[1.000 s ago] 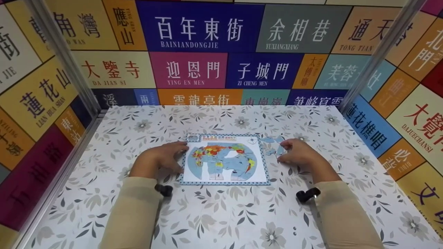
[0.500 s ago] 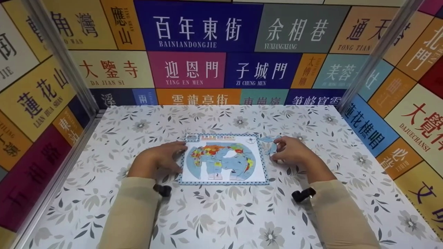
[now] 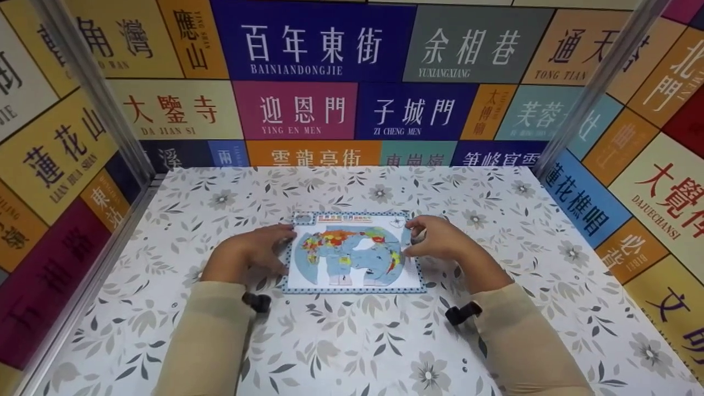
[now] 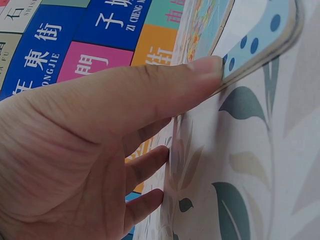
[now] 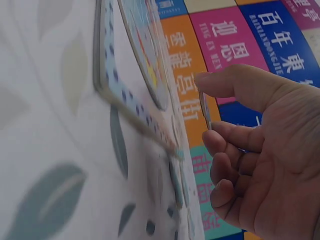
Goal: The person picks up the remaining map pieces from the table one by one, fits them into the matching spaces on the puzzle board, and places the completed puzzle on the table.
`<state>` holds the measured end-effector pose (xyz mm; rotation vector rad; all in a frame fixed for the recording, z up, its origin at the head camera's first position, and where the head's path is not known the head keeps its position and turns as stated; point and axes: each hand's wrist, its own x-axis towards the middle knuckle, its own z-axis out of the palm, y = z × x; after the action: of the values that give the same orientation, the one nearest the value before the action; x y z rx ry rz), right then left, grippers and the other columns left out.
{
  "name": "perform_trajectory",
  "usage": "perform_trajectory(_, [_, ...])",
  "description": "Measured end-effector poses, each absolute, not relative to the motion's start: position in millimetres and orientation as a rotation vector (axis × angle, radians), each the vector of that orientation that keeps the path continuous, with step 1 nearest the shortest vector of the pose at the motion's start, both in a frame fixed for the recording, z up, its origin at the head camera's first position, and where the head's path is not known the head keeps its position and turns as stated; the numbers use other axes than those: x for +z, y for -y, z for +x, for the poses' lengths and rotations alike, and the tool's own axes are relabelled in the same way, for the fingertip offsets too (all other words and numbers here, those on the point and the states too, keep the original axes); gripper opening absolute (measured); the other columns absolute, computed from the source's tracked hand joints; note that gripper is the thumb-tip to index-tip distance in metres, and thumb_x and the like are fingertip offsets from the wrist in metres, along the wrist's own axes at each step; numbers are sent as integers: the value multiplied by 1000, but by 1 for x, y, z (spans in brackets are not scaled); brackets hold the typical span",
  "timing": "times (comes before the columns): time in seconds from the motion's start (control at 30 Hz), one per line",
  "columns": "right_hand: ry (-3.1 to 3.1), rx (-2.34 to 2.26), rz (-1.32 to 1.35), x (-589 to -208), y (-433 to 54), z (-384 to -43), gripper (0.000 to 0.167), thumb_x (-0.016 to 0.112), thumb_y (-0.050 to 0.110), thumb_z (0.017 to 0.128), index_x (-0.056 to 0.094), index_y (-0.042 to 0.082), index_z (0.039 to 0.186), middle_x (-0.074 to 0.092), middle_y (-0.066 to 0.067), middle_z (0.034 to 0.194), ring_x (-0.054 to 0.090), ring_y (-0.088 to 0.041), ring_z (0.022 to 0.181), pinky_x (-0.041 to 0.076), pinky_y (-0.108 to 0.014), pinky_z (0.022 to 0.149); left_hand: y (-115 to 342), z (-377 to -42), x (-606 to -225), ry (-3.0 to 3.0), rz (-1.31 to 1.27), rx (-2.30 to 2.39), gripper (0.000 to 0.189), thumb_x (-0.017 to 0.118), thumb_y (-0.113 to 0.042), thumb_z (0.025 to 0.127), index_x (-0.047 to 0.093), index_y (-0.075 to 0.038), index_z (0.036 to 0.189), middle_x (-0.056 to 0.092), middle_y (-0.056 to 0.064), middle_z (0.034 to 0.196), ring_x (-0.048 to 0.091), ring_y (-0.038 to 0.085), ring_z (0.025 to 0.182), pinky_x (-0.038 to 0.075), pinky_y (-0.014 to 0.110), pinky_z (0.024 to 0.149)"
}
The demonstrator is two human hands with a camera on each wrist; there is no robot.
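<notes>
A world map jigsaw puzzle board [image 3: 355, 290] with a dotted blue border lies flat on the table. Its blue map pieces [image 3: 313, 272] are partly fitted, with white gaps among them. My left hand [image 3: 250, 253] rests at the board's left side; in the left wrist view, its thumb [image 4: 205, 70] touches the border near a corner. Between thumb and fingertips my right hand [image 5: 265, 130] pinches a thin puzzle piece [image 5: 205, 107], held edge-on above the table. In the head view that hand [image 3: 443, 242] is over the board's right border and hides part of it.
Beyond the board's edge, other loose puzzle pieces [image 5: 176, 182] lie on the table in the right wrist view. A floral cloth [image 3: 379, 341] covers the table. Panels with Chinese lettering [image 3: 300, 110] enclose the back and both sides.
Holding the puzzle piece, my right hand has moved left from beside the board to its right border. My left hand stays at the left edge.
</notes>
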<state>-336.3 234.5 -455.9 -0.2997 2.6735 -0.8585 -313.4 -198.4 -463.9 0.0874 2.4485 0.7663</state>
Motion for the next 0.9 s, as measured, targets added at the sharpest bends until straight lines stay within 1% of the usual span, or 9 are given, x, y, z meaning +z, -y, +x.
perform_trajectory(0.07, [-2666, -841, -321, -453, -225, -333, 72, 93, 36, 81, 63, 15, 143, 66, -6, 126, 60, -25, 111, 51, -42, 98, 198, -314, -464, -2446, 82, 771, 101, 97, -30, 77, 44, -46, 161, 21, -18, 179, 8, 30, 171, 10, 66, 136])
perform_trajectory(0.3, [-2687, -809, -461, -442, -191, -322, 70, 91, 40, 82, 65, 17, 143, 67, -6, 134, 62, -26, 109, 54, -44, 95, 199, -314, -466, -2486, 161, 720, 100, 96, -31, 79, 43, -38, 164, 20, -13, 180, 10, 32, 170, 13, 66, 136])
perform_trajectory(0.33, [-2687, -813, -460, -441, -186, -321, 70, 91, 40, 82, 65, 17, 142, 67, -5, 134, 62, -26, 109, 54, -45, 95, 199, -314, -466, -2482, 152, 723, 100, 96, -31, 79, 43, -38, 164, 20, -13, 180, 9, 32, 171, 13, 66, 136])
perform_trajectory(0.57, [-2677, -826, -505, -437, -161, -316, 69, 92, 39, 82, 66, 17, 142, 66, -4, 136, 63, -26, 117, 56, -49, 105, 196, -315, -465, -2464, 121, 737, 100, 96, -29, 78, 44, -40, 163, 20, -14, 180, 8, 32, 171, 12, 66, 136])
perform_trajectory(0.73, [-2672, -807, -566, -435, -149, -313, 71, 91, 41, 83, 65, 18, 144, 66, -4, 140, 64, -28, 127, 55, -52, 109, 196, -316, -465, -2470, 134, 725, 100, 96, -30, 79, 43, -40, 163, 20, -14, 180, 9, 32, 171, 13, 66, 136])
perform_trajectory(0.8, [-2667, -797, -583, -435, -143, -311, 70, 91, 41, 83, 65, 18, 144, 65, -3, 141, 63, -29, 125, 55, -51, 108, 197, -315, -465, -2478, 156, 715, 100, 96, -31, 79, 43, -39, 164, 20, -13, 180, 10, 33, 170, 14, 66, 136])
perform_trajectory(0.9, [-2656, -787, -601, -434, -135, -310, 68, 91, 42, 83, 65, 20, 143, 64, -2, 142, 63, -25, 116, 56, -48, 103, 198, -315, -466, -2486, 178, 710, 99, 95, -31, 80, 42, -37, 164, 20, -12, 181, 10, 33, 170, 14, 66, 136])
